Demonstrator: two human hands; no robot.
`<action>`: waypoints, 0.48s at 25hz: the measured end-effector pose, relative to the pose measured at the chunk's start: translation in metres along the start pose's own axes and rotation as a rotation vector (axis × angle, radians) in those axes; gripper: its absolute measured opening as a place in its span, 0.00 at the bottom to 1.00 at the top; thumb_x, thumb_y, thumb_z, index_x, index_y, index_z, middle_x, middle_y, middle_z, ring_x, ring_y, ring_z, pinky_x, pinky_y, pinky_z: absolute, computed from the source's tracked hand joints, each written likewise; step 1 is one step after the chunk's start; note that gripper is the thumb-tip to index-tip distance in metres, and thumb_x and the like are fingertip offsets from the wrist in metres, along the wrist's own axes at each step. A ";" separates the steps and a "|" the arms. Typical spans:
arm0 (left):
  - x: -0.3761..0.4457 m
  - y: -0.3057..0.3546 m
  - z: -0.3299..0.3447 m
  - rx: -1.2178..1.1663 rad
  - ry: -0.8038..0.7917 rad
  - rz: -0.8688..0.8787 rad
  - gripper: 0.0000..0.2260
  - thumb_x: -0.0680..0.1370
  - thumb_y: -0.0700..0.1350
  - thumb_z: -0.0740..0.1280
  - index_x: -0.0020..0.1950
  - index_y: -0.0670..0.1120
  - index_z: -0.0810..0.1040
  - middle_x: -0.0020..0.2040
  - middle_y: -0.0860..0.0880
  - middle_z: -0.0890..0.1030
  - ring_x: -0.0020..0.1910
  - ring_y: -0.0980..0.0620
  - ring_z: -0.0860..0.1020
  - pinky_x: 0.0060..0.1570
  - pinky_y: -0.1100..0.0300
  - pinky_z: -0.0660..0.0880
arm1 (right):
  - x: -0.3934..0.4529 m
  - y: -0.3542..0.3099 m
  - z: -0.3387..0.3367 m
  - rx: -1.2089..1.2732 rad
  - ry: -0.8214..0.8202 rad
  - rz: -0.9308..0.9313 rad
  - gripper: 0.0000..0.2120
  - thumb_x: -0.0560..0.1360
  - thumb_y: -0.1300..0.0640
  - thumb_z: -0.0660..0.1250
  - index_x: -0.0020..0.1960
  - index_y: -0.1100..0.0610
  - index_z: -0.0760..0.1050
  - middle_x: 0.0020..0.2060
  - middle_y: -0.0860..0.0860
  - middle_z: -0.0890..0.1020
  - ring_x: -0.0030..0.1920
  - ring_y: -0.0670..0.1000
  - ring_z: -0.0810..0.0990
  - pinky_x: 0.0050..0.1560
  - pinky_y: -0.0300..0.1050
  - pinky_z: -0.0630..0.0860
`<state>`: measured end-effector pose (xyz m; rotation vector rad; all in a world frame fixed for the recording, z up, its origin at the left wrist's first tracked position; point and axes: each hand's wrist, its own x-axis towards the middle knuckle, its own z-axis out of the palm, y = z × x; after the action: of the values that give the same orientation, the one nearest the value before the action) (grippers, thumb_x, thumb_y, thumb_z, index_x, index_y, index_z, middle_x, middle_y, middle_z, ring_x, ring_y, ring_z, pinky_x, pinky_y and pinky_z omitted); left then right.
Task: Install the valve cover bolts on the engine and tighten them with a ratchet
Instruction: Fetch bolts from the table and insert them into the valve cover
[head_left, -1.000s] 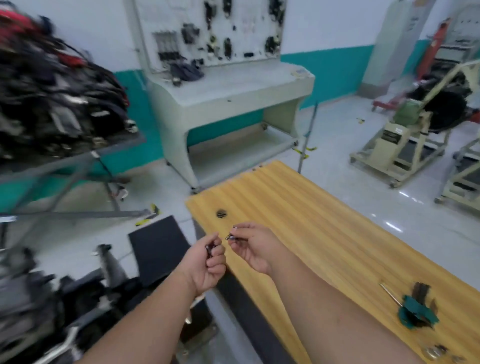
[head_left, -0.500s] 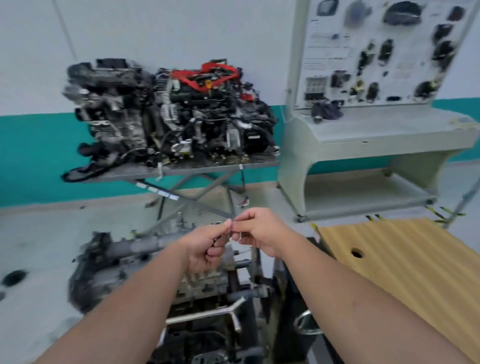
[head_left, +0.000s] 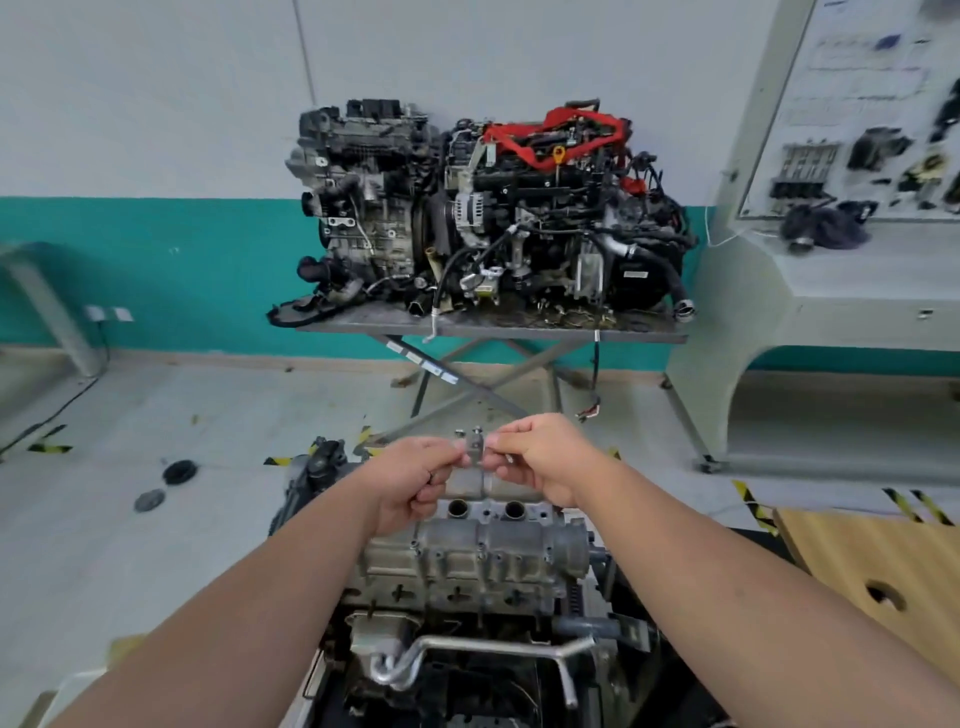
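- Head view: both forearms reach forward over the engine (head_left: 478, 556) that sits low in front, grey cast metal, two round bores open along its far top edge.
- Left hand (head_left: 410, 480) raised above the engine's far end, fingers curled in, thumb and forefinger pinching something small; what is inside the fist is hidden.
- Right hand (head_left: 540, 462) just beside it, fingertips nearly meeting the left's, pinching a small metal bolt (head_left: 506, 458); only a short silvery bit of it shows.
- Between the two hands a small bracket on the engine with two studs sticks up (head_left: 475, 444); cannot tell whether the fingers touch it.
- Bolt is held in the air over the engine's far end, not seated in any hole.
- A bent metal pipe (head_left: 483, 657) crosses the near side of the engine.
- Behind, two more engines (head_left: 493, 218) stand on a scissor-leg worktop (head_left: 488, 328) against a white and teal wall.
- Right: pale training stand (head_left: 831, 291) with a component board; wooden worktop (head_left: 883, 566) corner with a round hole at the right edge.
- Two dark round caps (head_left: 165, 486) lie on the floor at left.
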<state>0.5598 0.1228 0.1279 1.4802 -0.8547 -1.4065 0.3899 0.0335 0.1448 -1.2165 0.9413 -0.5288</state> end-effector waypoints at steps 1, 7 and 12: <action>0.006 -0.003 -0.007 -0.024 0.041 -0.001 0.10 0.83 0.48 0.62 0.44 0.45 0.76 0.26 0.51 0.64 0.21 0.56 0.58 0.20 0.65 0.54 | 0.006 0.004 -0.005 -0.020 0.028 0.024 0.09 0.78 0.67 0.68 0.55 0.71 0.76 0.36 0.59 0.83 0.30 0.47 0.83 0.31 0.37 0.80; 0.048 -0.026 -0.039 0.085 0.113 -0.015 0.11 0.82 0.49 0.58 0.43 0.46 0.72 0.27 0.51 0.63 0.22 0.53 0.56 0.25 0.64 0.52 | 0.028 0.041 -0.039 -0.450 0.180 0.141 0.08 0.78 0.61 0.70 0.41 0.62 0.78 0.31 0.55 0.81 0.23 0.46 0.72 0.23 0.39 0.68; 0.072 -0.046 -0.036 0.648 0.041 0.163 0.17 0.82 0.54 0.58 0.39 0.47 0.74 0.30 0.52 0.73 0.29 0.53 0.69 0.32 0.59 0.65 | 0.036 0.069 -0.037 -0.240 0.356 0.175 0.05 0.76 0.69 0.70 0.42 0.63 0.77 0.33 0.59 0.82 0.31 0.53 0.80 0.39 0.46 0.79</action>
<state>0.5995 0.0784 0.0566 1.8482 -1.4587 -1.0139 0.3686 0.0058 0.0657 -1.2600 1.4338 -0.5114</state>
